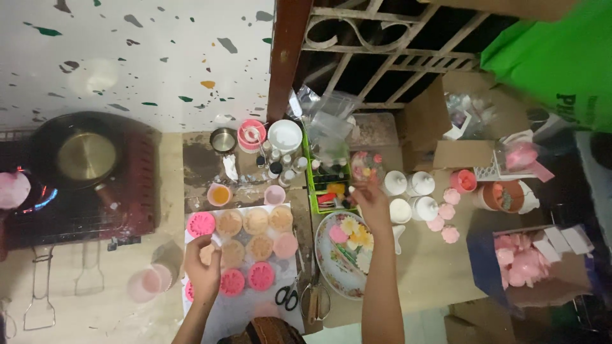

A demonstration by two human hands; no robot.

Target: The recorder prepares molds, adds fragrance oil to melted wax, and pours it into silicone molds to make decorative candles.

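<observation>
Speckled terrazzo flooring is serving as the work surface (127,57), with a dark pan (80,153) sitting on a lit burner at one side; round moulds (255,245), pink and tan, are lying in rows on a white sheet, likely so they stay within reach. Left hand (203,267) is curling over one mould, fingers narrowed as if pinching it; right hand (370,200) is reaching out, fingertips pinched together, beyond a patterned plate (331,267) holding flower-shaped pieces; white jars (408,194) are standing just beside.

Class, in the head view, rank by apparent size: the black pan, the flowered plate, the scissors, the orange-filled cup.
1. black pan
2. flowered plate, somewhat smaller
3. scissors and orange-filled cup: look alike, not ranked.
</observation>
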